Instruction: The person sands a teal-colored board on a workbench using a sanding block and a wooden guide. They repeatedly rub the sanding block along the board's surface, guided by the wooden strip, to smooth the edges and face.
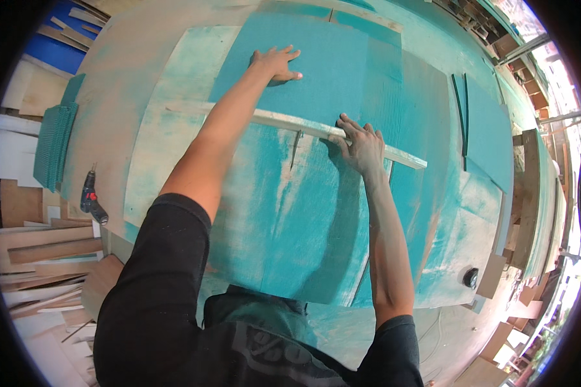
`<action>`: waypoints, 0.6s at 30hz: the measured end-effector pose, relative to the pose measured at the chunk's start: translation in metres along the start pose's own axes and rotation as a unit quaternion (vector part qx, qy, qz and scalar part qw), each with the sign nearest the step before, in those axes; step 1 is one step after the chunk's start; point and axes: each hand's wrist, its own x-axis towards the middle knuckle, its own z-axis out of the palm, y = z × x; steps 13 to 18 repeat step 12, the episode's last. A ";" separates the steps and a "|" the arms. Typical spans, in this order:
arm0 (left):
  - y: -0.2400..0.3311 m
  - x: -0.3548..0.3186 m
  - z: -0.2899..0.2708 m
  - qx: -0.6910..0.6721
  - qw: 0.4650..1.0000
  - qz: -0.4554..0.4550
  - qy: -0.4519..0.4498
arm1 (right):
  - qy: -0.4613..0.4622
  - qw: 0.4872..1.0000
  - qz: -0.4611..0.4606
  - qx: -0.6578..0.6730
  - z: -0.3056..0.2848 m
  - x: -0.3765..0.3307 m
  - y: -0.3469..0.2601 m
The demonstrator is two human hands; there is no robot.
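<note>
A smooth teal sheet (332,61) lies on the far part of a teal-stained worktable. My left hand (277,66) rests on it with fingers spread, holding nothing. Along the sheet's near edge runs a pale, paint-marked wooden strip (290,122), slanting slightly down to the right and passing below my left forearm. My right hand (364,147) is over the strip toward its right end, fingers across the top and thumb on the near side. A small dark slot or thin piece (296,149) shows just below the strip's middle; I cannot tell which.
A power drill (92,198) lies at the table's left edge, near a stack of teal panels (55,145). More teal panels (487,138) lie at the right. A small round black object (471,277) sits at the near right. Wood offcuts (55,248) pile up on the left.
</note>
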 end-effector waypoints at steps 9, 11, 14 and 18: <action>-0.002 0.005 -0.012 -0.040 0.999 -0.008 -0.023 | -0.042 0.999 0.015 -0.023 0.002 0.021 0.017; 0.005 -0.014 -0.011 -0.042 0.998 -0.002 -0.044 | -0.088 0.995 0.035 -0.036 -0.003 0.007 0.011; 0.004 -0.026 -0.009 -0.038 0.998 0.000 -0.042 | -0.083 0.995 0.031 -0.039 -0.011 0.009 0.008; 0.004 -0.026 -0.009 -0.038 0.998 0.000 -0.042 | -0.083 0.995 0.031 -0.039 -0.011 0.009 0.008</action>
